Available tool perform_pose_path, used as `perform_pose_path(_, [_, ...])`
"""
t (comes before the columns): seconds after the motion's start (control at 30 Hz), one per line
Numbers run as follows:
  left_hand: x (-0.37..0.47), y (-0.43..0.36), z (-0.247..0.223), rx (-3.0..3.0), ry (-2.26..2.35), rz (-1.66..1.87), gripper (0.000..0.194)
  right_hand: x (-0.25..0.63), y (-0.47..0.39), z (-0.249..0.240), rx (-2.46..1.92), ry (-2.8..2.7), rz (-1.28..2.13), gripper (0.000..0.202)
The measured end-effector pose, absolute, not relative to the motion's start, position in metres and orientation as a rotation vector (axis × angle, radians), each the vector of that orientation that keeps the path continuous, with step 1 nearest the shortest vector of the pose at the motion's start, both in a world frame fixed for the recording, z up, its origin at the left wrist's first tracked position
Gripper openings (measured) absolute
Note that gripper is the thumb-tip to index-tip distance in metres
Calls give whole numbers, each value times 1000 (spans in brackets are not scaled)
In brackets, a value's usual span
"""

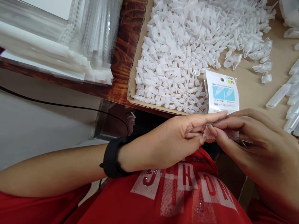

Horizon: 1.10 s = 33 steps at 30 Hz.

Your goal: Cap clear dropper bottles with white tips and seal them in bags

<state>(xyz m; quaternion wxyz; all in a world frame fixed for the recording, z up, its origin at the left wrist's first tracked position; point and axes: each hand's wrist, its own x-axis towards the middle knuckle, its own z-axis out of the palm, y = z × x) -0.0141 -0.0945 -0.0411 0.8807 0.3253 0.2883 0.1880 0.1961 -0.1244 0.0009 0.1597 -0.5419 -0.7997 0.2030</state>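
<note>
A small clear plastic packet with a printed white card (pixel 221 90) is held over the near edge of the cardboard tray. The card shows two blue pictures, and a pink part is visible at the packet's lower end. My left hand (pixel 173 140), with a black band on the wrist, grips the packet from the left, its fingers closed along the lower part. From the right, my right hand (pixel 261 140) pinches the same end between thumb and fingers. The fingers partly hide what lies inside. Just beyond is a heap of small translucent white nozzle tips (pixel 182 46).
The cardboard tray (pixel 136 56) sits on a dark wooden table (pixel 127 34). Clear ribbed pieces (pixel 263 67) and translucent tubes (pixel 279 95) lie inside it to the right. Stacked clear plastic sleeves (pixel 98 28) fill the left. A black cable (pixel 70 105) runs below the table edge.
</note>
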Motion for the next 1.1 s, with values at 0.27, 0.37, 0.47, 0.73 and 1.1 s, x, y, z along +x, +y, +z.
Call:
perform_pose_path(0.27, [-14, -93, -40, 694, 609, 392, 61, 195, -121, -2, -1553, -2265, 610, 6])
perform_pose_path(0.37, [-14, -93, -41, 719, 598, 401, 61, 195, -120, -2, -1556, -2253, 610, 6])
perform_pose_path(0.47, [-15, -94, -42, 765, 613, 401, 60, 194, -119, -3, -1569, -2248, 618, 6])
perform_pose_path(0.73, [-17, -95, -42, 851, 685, 396, 56, 193, -117, -4, -1537, -2254, 597, 7])
perform_pose_path(1.1, [-17, -93, -42, 835, 671, 448, 53, 191, -117, -11, -1598, -2224, 575, 7])
